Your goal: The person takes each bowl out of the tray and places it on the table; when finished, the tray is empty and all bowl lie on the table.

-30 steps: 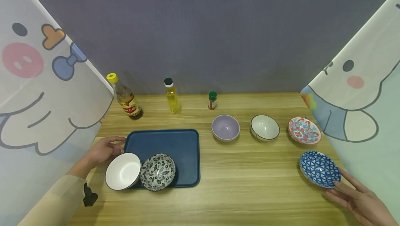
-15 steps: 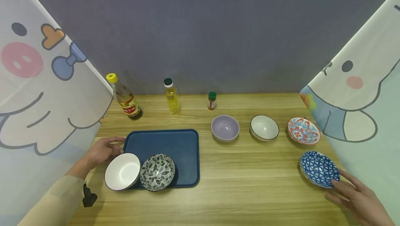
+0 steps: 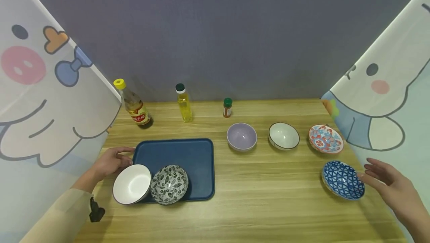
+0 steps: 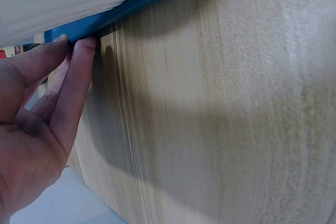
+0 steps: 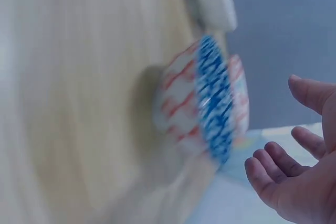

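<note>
Blue bowl (image 3: 342, 180): seen lower right, just left of right hand (image 3: 393, 187).
Right hand: nearer, held loosely spread.
Left hand (image 3: 112, 162): tray (image 3: 178, 152) pinched.

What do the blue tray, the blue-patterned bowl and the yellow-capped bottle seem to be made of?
Blue tray: matt, probably plastic, given its even colour and rounded corners; coated metal is possible.
Blue-patterned bowl: likely glossy glazed ceramic, from the highlight inside.
Yellow-capped bottle: clear glass or plastic; dark liquid shows through.
</note>
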`<state>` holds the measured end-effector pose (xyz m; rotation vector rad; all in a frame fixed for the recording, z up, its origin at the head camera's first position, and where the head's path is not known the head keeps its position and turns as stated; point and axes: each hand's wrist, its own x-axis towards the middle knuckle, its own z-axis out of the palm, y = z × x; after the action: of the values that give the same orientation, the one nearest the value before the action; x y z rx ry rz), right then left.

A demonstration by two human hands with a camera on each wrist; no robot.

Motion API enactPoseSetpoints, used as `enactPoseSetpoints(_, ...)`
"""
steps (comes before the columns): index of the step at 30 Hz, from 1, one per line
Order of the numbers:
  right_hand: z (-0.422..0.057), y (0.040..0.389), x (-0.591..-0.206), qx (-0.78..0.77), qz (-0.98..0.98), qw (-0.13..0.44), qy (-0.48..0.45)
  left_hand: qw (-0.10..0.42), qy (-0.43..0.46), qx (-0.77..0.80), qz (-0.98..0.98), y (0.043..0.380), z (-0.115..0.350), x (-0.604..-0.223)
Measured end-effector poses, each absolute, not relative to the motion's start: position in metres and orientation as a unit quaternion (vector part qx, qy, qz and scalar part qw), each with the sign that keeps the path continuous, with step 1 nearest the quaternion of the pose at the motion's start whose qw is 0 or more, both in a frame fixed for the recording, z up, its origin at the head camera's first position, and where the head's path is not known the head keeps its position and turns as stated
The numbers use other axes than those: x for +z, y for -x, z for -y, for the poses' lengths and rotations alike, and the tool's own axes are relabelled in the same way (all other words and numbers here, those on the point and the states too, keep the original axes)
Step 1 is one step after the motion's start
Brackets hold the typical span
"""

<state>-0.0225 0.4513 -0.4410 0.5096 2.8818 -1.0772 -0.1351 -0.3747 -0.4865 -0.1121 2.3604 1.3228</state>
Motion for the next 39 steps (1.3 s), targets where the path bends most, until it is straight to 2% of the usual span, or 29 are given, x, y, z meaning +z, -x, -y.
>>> enactPoseSetpoints(6, -0.415, 0.049, -0.414, -0.393, -0.919, 0.011, -0.038, 0.219, 0.041, 0.475, -0.852, 0.135, 0.372, -0.483)
enactPoseSetpoints(13, -0.335, 0.088, -0.404, -0.466, -0.880, 0.011, 0.096, 0.215, 0.036, 0.473, -0.854, 0.136, 0.370, -0.480)
enactPoseSetpoints(20, -0.252, 0.114, -0.410, -0.539, -0.823, 0.095, 0.149, 0.222, 0.033, 0.469, -0.854, 0.136, 0.369, -0.476)
enactPoseSetpoints(27, -0.180, 0.123, -0.433, -0.593, -0.764, 0.165, 0.193, 0.225, 0.034, 0.467, -0.855, 0.136, 0.370, -0.477)
enactPoseSetpoints(39, -0.099, 0.120, -0.468, -0.607, -0.712, 0.286, 0.210, 0.227, 0.032, 0.466, -0.855, 0.136, 0.372, -0.477)
